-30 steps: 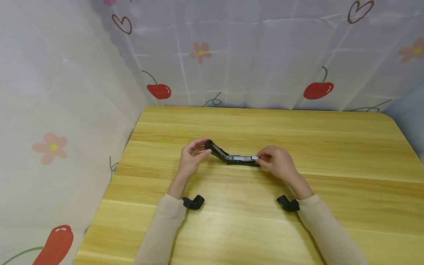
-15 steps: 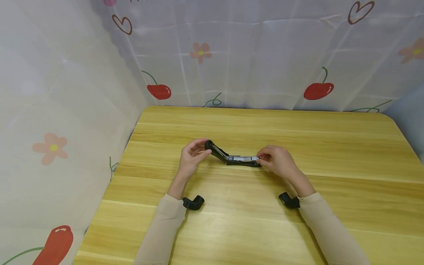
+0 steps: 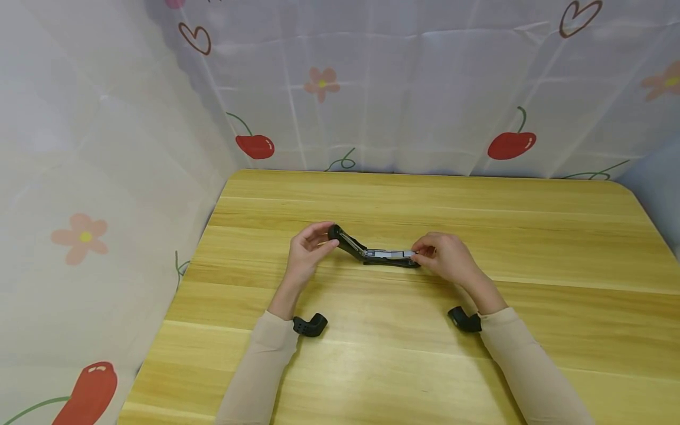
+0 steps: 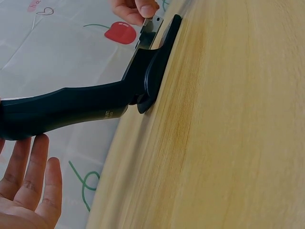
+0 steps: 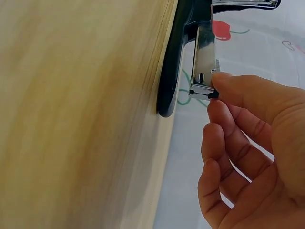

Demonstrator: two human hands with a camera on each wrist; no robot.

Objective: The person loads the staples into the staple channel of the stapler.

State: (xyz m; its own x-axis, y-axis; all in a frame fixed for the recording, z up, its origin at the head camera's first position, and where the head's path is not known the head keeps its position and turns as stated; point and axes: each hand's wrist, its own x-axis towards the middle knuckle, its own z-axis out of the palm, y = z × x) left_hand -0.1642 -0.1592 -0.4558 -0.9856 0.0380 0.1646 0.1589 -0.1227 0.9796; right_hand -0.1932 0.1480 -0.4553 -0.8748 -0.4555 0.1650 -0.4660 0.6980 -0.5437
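Observation:
A black stapler (image 3: 350,243) lies opened out on the wooden table, its top arm swung up to the left. My left hand (image 3: 309,248) holds the raised end of that arm between thumb and fingers. In the left wrist view, fingertips (image 4: 41,143) touch the underside of the black arm (image 4: 71,107). My right hand (image 3: 446,257) pinches the front end of the metal staple channel (image 5: 205,57) between thumb and forefinger, above the black base (image 5: 167,90). The other fingers of that hand are loosely curled.
The wooden table (image 3: 382,354) reaches back to a curtain (image 3: 398,88) printed with cherries and flowers. A black wrist device (image 3: 310,324) sits at the left cuff and another (image 3: 464,319) at the right cuff.
The right wrist and forearm have shifted slightly to the right and away. The left hand and the stapler stay in nearly the same place.

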